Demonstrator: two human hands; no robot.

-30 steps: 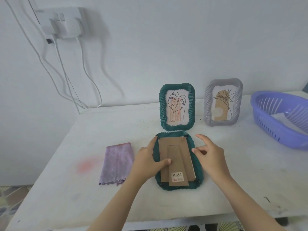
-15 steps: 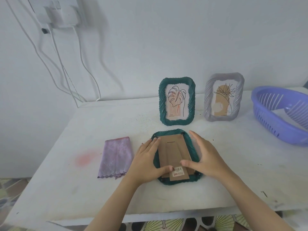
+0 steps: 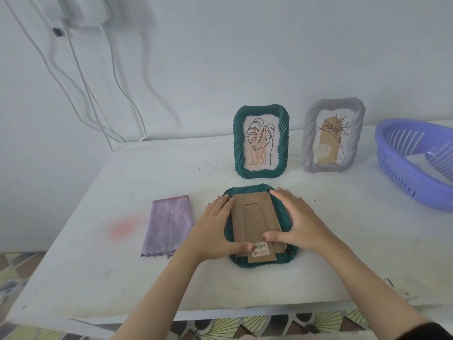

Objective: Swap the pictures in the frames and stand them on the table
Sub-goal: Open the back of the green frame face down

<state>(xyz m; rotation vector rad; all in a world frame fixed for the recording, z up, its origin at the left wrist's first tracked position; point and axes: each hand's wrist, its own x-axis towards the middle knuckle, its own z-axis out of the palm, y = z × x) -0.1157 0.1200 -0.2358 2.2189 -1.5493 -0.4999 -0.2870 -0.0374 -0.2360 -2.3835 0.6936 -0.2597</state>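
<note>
Where hands press, green frame face-down, cardboard back up.

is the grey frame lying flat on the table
No, the grey frame stands upright near the wall beside a standing green frame; only the other green frame lies face down.

Three frames — two green, one grey — one cloth, one basket.

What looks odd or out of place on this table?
A pinkish stain marks the table left of the purple cloth. One green frame lies face down under both hands; that fits the task. Nothing looks spilled or broken.
</note>
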